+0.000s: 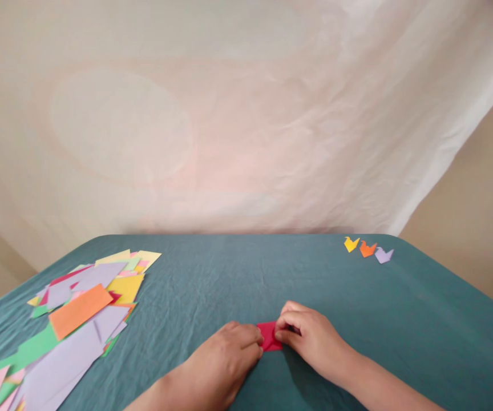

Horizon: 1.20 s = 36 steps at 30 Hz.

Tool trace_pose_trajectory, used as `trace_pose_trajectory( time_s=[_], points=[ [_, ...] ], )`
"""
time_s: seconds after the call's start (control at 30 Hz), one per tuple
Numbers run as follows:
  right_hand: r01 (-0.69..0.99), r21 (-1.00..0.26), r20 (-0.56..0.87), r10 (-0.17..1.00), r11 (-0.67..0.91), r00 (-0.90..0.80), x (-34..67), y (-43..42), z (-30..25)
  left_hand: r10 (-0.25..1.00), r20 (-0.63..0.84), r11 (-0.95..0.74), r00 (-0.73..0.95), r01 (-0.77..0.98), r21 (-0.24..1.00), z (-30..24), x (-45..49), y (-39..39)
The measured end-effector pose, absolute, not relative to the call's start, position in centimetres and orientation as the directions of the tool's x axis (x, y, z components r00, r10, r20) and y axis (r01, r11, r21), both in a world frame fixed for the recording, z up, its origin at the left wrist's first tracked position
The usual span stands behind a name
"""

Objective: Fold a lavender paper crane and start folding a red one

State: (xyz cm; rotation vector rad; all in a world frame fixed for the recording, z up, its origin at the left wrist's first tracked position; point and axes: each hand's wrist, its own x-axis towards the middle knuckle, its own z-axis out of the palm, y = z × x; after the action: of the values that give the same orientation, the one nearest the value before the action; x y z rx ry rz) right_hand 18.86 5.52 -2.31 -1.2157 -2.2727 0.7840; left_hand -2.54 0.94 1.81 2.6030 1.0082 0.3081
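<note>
A small folded piece of red paper lies on the table between my two hands, close to the near edge. My left hand rests at its left side, with bent fingers closed on that edge. At the right edge, my right hand pinches the paper between thumb and forefinger. My fingers hide both ends of the red paper. Three folded paper birds stand apart at the far right: a yellow bird, an orange bird and a lilac bird.
On the left a loose, overlapping heap of coloured paper spreads toward the near edge. An orange sheet lies on top of it. A green cloth with slight wrinkles covers the table. Behind it hangs a pale sheet.
</note>
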Motion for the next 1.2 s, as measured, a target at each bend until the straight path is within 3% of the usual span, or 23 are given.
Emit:
trace_pose_trajectory(
  time_s=[0.13, 0.4, 0.63, 1.0, 1.1, 1.2],
  points=[
    [0.616, -0.641, 0.130, 0.857, 0.457, -0.499, 18.7, 5.2, -2.4, 0.682, 0.030, -0.696, 0.731, 0.635, 0.336, 1.6, -2.4, 1.1],
    [0.635, -0.616, 0.133, 0.857, 0.466, -0.499, 18.6, 5.2, -2.5, 0.657, 0.109, -0.724, 0.746, 0.584, 0.367, 1.7, -2.2, 1.3],
    [0.613, -0.651, 0.137, 0.864, 0.448, -0.485, 18.8, 5.3, -2.6, 0.662, 0.035, -0.723, 0.749, 0.625, 0.295, 1.6, -2.0, 1.2],
    [0.631, -0.637, 0.176, 0.881, 0.442, -0.440, 18.7, 4.6, -2.6, 0.672, 0.073, -0.711, 0.737, 0.614, 0.343, 1.2, -1.9, 1.1],
    [0.621, -0.603, 0.227, 0.854, 0.501, -0.468, 19.0, 4.3, -2.6, 0.675, 0.070, -0.707, 0.734, 0.618, 0.344, 1.2, -1.9, 1.0],
    [0.597, -0.484, 0.297, 0.762, 0.640, -0.576, 19.5, 4.0, -2.9, 0.685, 0.049, -0.697, 0.727, 0.634, 0.335, 1.3, -1.8, 1.1]
  ],
)
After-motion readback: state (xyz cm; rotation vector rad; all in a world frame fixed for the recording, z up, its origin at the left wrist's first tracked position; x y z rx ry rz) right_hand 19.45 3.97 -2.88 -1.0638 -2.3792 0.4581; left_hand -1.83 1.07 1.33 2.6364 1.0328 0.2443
